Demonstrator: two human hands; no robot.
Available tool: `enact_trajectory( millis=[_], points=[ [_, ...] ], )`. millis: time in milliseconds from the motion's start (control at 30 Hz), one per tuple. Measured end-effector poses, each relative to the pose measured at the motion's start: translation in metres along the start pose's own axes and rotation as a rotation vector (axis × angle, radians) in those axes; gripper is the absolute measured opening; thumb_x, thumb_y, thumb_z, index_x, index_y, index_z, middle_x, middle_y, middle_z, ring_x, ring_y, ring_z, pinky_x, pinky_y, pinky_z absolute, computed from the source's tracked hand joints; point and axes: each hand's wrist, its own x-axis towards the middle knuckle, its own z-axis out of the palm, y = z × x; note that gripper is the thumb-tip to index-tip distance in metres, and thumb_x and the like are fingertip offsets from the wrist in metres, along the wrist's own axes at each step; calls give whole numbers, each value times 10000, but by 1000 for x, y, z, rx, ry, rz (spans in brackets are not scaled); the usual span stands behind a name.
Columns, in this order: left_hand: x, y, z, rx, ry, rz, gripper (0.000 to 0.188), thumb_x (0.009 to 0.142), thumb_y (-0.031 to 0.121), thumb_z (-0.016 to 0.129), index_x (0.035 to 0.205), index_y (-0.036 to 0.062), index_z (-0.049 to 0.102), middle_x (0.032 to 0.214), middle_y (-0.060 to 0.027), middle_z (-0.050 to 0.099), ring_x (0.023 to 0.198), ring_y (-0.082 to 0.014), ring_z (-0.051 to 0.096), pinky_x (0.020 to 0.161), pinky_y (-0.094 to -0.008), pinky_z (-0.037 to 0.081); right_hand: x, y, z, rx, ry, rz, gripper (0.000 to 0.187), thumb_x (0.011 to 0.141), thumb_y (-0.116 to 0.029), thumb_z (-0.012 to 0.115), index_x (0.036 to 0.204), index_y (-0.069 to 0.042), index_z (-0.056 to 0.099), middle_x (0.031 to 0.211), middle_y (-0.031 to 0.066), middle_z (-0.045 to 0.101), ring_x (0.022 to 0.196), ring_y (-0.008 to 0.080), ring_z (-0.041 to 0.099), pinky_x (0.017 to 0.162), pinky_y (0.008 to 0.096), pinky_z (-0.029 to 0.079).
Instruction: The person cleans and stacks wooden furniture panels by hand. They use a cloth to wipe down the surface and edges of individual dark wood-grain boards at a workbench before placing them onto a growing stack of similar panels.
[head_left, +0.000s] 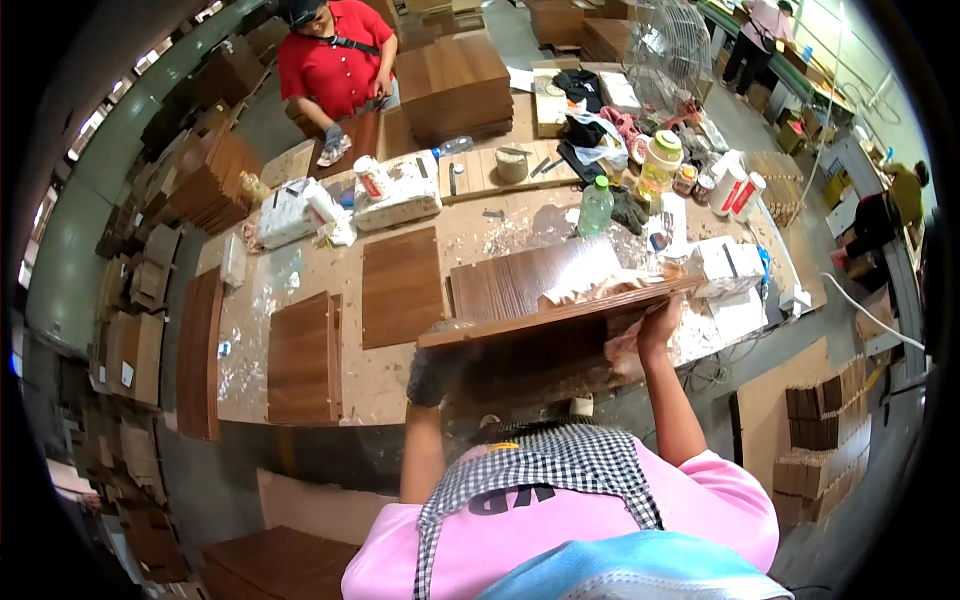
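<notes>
A brown wood-grain panel (560, 314) is held up, tilted on edge, over the near side of the workbench. My left hand (430, 376), in a dark grey glove, is closed on the panel's left end. At the other end my right hand (659, 325) grips the panel near its right corner. A crumpled pinkish cloth (625, 350) hangs by the right hand; whether the fingers hold it too I cannot tell. More pale crumpled material (612, 287) shows above the panel's upper edge. Behind it, a similar panel (530, 275) lies on the bench, partly hidden.
On the stained workbench (250, 345) lie a single panel (402, 287) and a panel stack (302, 358). A green bottle (593, 208), yellow-lidded jar (660, 160) and white box (725, 265) stand beyond. Across the bench, a person in red (340, 65) wipes a board beside tall stacked panels (455, 85).
</notes>
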Motion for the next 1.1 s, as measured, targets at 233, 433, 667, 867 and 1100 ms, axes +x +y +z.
enact_trajectory(
  millis=[233, 433, 667, 867, 1100],
  points=[
    [-14, 44, 2, 0, -19, -247, 594, 808, 118, 814, 1335, 14, 561, 1177, -126, 696, 1067, -245, 661, 855, -377, 552, 16, -24, 10, -151, 12, -19, 596, 1062, -547, 404, 1056, 15, 601, 1018, 58, 574, 933, 161, 503, 883, 324, 425],
    [-23, 153, 5, 725, 133, 459, 955, 778, 365, 856, 1509, 21, 346, 1185, -145, 695, 1031, -256, 679, 812, -363, 568, 33, -170, 59, -271, 60, -410, 617, 1052, -532, 433, 694, -59, 603, 653, -41, 545, 589, 64, 448, 553, 282, 374],
    [-4, 161, 46, 126, -23, 292, 487, 785, 260, 864, 1147, -13, 684, 873, -123, 748, 763, -193, 716, 668, -326, 563, -15, -223, 134, -773, -355, -1336, 265, 951, -182, 562, 729, -46, 611, 673, 109, 612, 594, 268, 613, 573, 375, 457],
    [-9, 119, 56, -116, 117, 175, 262, 772, 130, 867, 944, -21, 740, 794, -101, 742, 701, -136, 694, 624, -285, 544, 24, -193, 134, -657, -301, -1258, 223, 933, -181, 567, 763, -48, 624, 700, 94, 611, 607, 286, 586, 579, 385, 454],
    [6, 111, 60, -48, 113, 335, 268, 772, 137, 861, 966, -7, 746, 839, -97, 751, 731, -160, 708, 647, -302, 548, 67, -98, 82, 83, -86, -37, 647, 1062, -571, 344, 1328, -14, 539, 1227, 80, 585, 1148, 183, 538, 1038, 325, 390]
  ],
)
